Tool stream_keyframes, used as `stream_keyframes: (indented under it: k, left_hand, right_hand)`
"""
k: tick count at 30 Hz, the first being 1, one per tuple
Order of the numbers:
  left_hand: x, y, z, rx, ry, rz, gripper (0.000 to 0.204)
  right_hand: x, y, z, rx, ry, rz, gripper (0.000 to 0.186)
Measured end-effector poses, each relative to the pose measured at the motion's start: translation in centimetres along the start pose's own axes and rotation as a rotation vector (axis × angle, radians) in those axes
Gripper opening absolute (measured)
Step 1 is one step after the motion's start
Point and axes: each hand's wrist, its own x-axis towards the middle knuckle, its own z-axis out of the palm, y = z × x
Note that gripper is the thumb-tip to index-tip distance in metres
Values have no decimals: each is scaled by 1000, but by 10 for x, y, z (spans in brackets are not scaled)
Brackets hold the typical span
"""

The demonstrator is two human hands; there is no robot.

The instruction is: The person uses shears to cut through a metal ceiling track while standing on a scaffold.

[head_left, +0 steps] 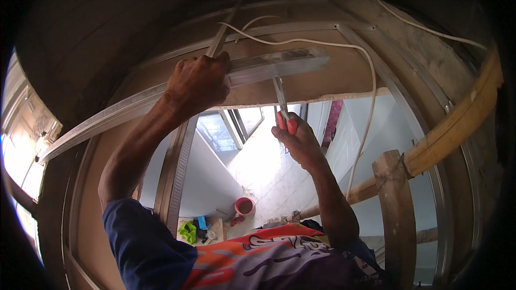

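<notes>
My left hand (200, 81) is closed around a long silver metal channel (255, 69), which runs from the lower left to a free end right of centre. A narrower metal strip (219, 38) rises just behind that fist; whether the fingers also touch it is hidden. In my right hand (305, 144) are red-handled tin snips (280, 92), gripped by the handles and pointing up. Their metal jaws meet the lower edge of the channel, right of my left hand. How far the jaws reach around the metal is too blurred to tell.
A white cable (371, 83) loops across and hangs down at the right. A wooden post (395, 209) and a bamboo pole (457, 123) stand close on my right. Far below, a pink bucket (245, 206) sits on the pale floor (269, 174) near a bright green bag (187, 232).
</notes>
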Motion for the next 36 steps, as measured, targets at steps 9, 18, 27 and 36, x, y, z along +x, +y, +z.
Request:
stream_keyframes:
  k: [9, 18, 27, 36]
  left_hand:
    - [-3, -1, 9, 52, 199, 152, 12]
    - [13, -11, 1, -19, 39, 172, 13]
    - [9, 18, -11, 242, 694, 294, 34]
    - [35, -23, -17, 154, 191, -9, 32]
  right_hand:
    - [-2, -25, -4, -44, -4, 92, 29]
    - [14, -2, 11, -68, 93, 28, 25]
    - [19, -17, 5, -191, 311, -278, 22]
    - [-11, 2, 5, -141, 135, -33, 36]
